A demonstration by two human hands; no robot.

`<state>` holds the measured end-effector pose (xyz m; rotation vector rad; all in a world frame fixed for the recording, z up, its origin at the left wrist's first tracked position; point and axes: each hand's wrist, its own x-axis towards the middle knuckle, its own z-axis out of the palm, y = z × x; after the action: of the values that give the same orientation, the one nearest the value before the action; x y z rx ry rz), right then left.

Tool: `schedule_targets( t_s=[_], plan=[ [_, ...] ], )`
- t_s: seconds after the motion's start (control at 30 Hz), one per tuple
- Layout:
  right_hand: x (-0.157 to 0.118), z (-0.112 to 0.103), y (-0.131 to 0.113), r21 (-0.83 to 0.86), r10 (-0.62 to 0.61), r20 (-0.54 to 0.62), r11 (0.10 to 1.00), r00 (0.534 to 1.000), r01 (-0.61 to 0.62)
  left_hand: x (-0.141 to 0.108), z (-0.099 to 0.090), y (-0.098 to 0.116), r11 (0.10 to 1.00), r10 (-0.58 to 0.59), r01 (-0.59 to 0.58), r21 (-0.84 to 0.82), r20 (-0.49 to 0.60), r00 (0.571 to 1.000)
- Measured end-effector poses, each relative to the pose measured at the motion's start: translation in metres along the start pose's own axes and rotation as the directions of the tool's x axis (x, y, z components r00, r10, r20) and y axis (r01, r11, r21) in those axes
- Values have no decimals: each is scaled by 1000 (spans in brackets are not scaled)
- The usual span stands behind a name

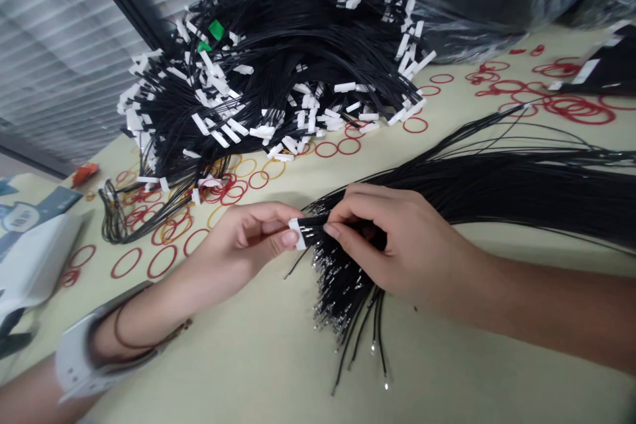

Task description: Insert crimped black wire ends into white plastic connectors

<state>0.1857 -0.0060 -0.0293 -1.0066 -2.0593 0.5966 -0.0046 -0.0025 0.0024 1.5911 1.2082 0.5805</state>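
Observation:
My left hand (pixel 248 242) pinches a small white connector housing (pixel 297 234) between thumb and fingertips. Several black wires run from the housing toward my right hand (pixel 397 232), whose thumb and forefinger are closed on them just beside it. How far the wire ends sit inside the housing I cannot tell. Below and behind the right hand lies a thick bundle of black wires (pixel 536 192), its shiny metal terminals (pixel 332 298) fanned out on the table. A few wires with crimped tips hang apart from the bundle at the front.
A large heap of black cables (pixel 298 46) with white connectors lies at the back. Red and yellow rubber bands (pixel 161 262) are scattered over the pale table (pixel 447 371). Clear plastic bags (pixel 477 0) stand at the back right; a white and blue package (pixel 34 238) is at left.

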Motion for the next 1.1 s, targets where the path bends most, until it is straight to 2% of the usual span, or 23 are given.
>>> schedule_targets(
  t_s=[0.13, 0.53, 0.73, 1.1],
  plan=[
    [1, 0, 0, -8, -2, 38, 1000, 999, 3, -1, 0, 3, 1000, -21, 21, -7, 16, 1000],
    [-2, 1, 0, -62, -30, 25, 998, 999, 32, -1, 1, 4, 999, -35, 35, 38, 15, 999],
    [-3, 0, 0, -91, -67, 26, 993, 997, 70, 0, 1, 4, 1000, -17, 18, -18, 23, 1000],
    [-2, 1, -2, -79, -40, -2, 996, 999, 39, 1, 2, 3, 999, -28, 31, -43, 59, 998]
  ],
)
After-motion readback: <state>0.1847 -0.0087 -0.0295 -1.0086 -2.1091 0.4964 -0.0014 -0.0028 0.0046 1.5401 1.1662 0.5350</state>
